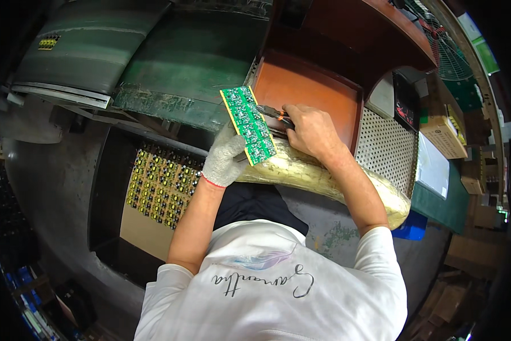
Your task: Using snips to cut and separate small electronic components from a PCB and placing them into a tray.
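My left hand (226, 157), in a grey knitted glove with a red cuff edge, grips a green circuit board panel (247, 124) by its lower left side. The panel is tilted, its soldered face up, with yellow strips along both long edges. My bare right hand (312, 129) is closed round a pair of side cutters (278, 115) with orange and black handles. The cutters' jaws lie at the panel's right edge, near its upper half; whether they touch a lead is too small to tell. The panel's underside is hidden.
A black bin (103, 196) at my left holds several component-filled boards (159, 184) and cardboard. Ahead are a green conveyor belt (176, 62) and an orange-brown tray (309, 77). A plastic-wrapped yellowish roll (374, 190) runs along the bench front. A perforated metal plate (389, 145) and cardboard box (443, 131) sit right.
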{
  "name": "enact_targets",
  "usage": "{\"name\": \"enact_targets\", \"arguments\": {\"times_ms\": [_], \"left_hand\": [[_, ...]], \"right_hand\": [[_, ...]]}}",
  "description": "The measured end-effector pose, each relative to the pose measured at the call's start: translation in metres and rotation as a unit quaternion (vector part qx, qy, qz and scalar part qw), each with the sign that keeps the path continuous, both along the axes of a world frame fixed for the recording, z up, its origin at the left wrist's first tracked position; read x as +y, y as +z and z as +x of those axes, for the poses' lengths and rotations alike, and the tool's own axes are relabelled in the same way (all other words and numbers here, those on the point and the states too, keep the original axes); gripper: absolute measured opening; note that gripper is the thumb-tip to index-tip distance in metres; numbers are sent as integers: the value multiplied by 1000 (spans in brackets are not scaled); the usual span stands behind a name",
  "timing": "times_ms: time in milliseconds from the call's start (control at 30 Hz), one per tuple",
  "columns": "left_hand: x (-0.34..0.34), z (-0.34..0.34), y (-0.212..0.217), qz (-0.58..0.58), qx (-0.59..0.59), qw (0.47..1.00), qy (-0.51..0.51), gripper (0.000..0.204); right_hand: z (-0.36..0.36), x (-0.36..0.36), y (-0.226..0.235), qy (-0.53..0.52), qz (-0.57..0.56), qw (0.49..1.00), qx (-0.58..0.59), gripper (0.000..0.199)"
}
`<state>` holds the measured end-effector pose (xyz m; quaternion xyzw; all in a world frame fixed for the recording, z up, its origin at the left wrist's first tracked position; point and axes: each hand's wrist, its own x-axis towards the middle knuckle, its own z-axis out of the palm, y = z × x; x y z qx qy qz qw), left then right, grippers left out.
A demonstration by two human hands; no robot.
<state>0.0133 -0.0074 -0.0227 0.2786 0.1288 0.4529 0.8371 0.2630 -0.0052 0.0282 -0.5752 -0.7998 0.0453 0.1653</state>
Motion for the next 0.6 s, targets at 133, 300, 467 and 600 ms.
{"name": "enact_targets", "arguments": {"times_ms": [133,300,467,600], "left_hand": [[4,0,0,15,15,1000,-14,72],[4,1,0,11,10,1000,-25,70],[3,4,-2,20,45,999,0,70],[3,3,-5,17,41,999,1,72]], "right_hand": [[1,1,8,2,-30,999,-33,32],[-6,-2,7,-12,-36,999,-14,28],[-13,-6,7,-30,-25,999,-13,18],[-7,-6,3,-16,-31,999,-2,21]]}}
